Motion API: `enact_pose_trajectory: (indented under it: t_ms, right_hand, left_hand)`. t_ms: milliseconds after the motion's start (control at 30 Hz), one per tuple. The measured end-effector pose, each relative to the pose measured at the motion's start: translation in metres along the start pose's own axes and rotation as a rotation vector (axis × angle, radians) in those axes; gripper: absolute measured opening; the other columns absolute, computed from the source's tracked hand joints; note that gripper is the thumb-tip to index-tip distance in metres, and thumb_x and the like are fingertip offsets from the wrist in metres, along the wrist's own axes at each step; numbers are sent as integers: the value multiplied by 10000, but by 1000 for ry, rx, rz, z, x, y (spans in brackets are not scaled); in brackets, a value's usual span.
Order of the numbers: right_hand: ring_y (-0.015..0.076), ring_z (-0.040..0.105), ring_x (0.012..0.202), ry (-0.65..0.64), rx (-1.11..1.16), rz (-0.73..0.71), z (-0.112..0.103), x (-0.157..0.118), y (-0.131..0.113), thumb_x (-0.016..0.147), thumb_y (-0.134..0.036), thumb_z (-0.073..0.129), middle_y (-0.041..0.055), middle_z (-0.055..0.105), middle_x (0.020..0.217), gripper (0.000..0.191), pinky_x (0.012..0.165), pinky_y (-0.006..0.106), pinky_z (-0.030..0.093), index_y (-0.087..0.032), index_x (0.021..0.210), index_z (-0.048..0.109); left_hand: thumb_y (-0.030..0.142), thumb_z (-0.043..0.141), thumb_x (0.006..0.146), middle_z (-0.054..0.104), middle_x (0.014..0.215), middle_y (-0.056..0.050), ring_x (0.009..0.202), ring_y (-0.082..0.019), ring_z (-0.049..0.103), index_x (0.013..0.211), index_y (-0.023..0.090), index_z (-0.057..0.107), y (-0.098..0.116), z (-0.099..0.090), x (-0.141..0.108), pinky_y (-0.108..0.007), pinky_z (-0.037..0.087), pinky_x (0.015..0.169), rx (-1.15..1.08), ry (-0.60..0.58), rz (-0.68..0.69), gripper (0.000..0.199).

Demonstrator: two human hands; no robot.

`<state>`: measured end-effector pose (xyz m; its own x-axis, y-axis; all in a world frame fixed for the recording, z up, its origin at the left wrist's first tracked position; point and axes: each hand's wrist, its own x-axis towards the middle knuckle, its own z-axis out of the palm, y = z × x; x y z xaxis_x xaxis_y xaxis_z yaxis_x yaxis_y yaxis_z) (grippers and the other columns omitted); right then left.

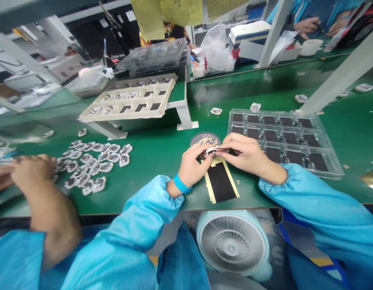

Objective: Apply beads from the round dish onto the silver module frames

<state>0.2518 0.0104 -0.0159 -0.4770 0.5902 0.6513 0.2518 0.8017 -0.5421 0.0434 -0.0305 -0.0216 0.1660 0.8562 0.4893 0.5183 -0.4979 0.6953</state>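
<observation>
My left hand (192, 164), with a blue band at the wrist, pinches a small white-rimmed part (209, 152); its details are too small to make out. Thin dark tweezers (226, 150) are gripped in my right hand (248, 154), their tip at that part. Just behind both hands lies a round grey dish (192, 139) scattered with tiny pale and dark bits. Below them a black rectangular sheet (223, 183), edged with yellowish tape, lies flat on the green table.
Many similar white-rimmed parts (88, 166) lie at left, near a co-worker's hands (35, 171). A clear tray (333, 163) of black squares sits right. A cream tray (122, 117) rests on a raised stand (184, 114). A slanted white post (340, 68) crosses the right side. Below the edge is a fan (233, 245).
</observation>
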Motion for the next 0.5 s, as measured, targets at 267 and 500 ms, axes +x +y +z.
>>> enact_pose_trajectory:
  t_ms: [267,500]
  right_hand:
    - [94,618,867,-66,-46,-14,3,-2,2,893,-241,678,33,649,958,136,744,233,517,-193,1020,693]
    - [121,614,893,-160,-232,179,1,11,13,973,-383,566,49,650,1031,237,753,264,475,-181,1052,661]
  left_hand:
    - [174,651,908,695,931,-20,821,-149,632,1111,217,724,3,2,-2,-304,489,789,66,-7,33,220]
    - [181,629,900,716,1052,-35,942,-182,662,1187,226,668,-22,-19,14,-319,509,864,131,53,-101,294]
